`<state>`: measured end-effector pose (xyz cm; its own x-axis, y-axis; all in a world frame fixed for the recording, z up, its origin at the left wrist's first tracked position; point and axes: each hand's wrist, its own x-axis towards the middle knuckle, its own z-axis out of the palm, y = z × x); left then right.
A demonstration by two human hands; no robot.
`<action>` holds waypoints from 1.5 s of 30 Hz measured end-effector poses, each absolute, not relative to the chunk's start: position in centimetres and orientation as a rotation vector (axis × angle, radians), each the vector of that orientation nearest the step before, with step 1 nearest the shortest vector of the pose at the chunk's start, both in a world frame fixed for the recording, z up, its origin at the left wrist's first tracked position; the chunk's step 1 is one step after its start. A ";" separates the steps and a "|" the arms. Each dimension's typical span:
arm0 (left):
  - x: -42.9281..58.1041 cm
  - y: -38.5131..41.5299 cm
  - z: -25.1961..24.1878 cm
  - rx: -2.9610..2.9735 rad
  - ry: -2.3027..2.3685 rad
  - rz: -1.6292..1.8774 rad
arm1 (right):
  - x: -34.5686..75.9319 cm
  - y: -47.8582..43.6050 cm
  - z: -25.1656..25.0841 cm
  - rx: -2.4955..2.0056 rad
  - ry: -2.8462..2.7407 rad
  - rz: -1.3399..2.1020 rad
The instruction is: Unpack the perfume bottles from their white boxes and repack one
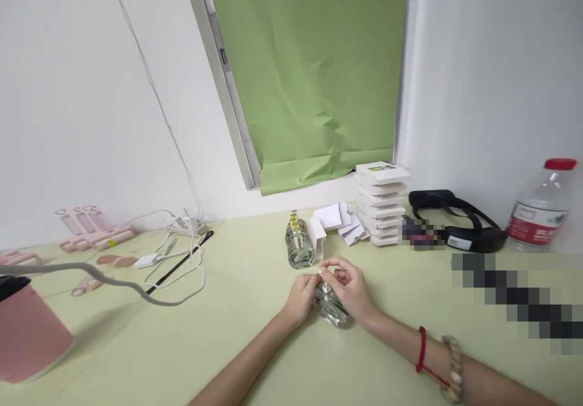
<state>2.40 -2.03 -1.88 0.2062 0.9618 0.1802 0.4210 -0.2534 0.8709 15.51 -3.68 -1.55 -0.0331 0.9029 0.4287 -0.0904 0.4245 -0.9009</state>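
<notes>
- Right wrist, lower right of the frame: a red string (pixel 421 350) and a bead bracelet (pixel 453 369) sit on the forearm, which lies low over the table (pixel 228 339). That probably steadies the hand for fine finger work.
- Glass bottle (pixel 331 309), lower centre: it lies tilted on the table between both hands, its metal top pointing up and away from the person.
- Left hand (pixel 301 296): the fingers are curled closed round the bottle's left side, apparently as a brace to stop it rolling.
- Right hand (pixel 351 289): the palm lies along the bottle's right side. The thumb and fingertips are drawn together over the metal top; whether they pinch it cannot be told.
- Pink container (pixel 27 330), lower left: it stands well apart from the hands, and a grey cable (pixel 113 277) passes above it.
- Second bottle (pixel 299 243), just above centre: it lies on its side beside an open white box (pixel 319 236), within reach of the hands.
- White cables (pixel 182 254) and pink holders (pixel 91 227), middle left: they are gathered near the wall.
- Stack of white boxes (pixel 381 202), black headset (pixel 455 227) and water bottle (pixel 542 208), middle right: they are set back along the wall.
- Green paper (pixel 310 78), top centre: it hangs over the window.
</notes>
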 end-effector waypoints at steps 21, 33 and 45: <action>1.7 -2.1 -1.8 2.385 1.405 1.024 | 16.9 -4.6 -0.5 -0.624 -1.659 0.483; 1.6 -1.9 -1.9 2.310 1.192 1.002 | 16.6 -4.6 -0.7 -0.652 -1.640 0.539; 1.6 -2.0 -1.8 2.292 1.264 0.976 | 16.6 -4.6 -1.0 -0.715 -1.584 0.668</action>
<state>1.56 -2.01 -1.81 0.3661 0.8394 0.4017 0.6008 -0.5428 0.5868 16.60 -4.61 -1.00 -0.0974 0.7639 0.6379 0.0771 0.6448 -0.7604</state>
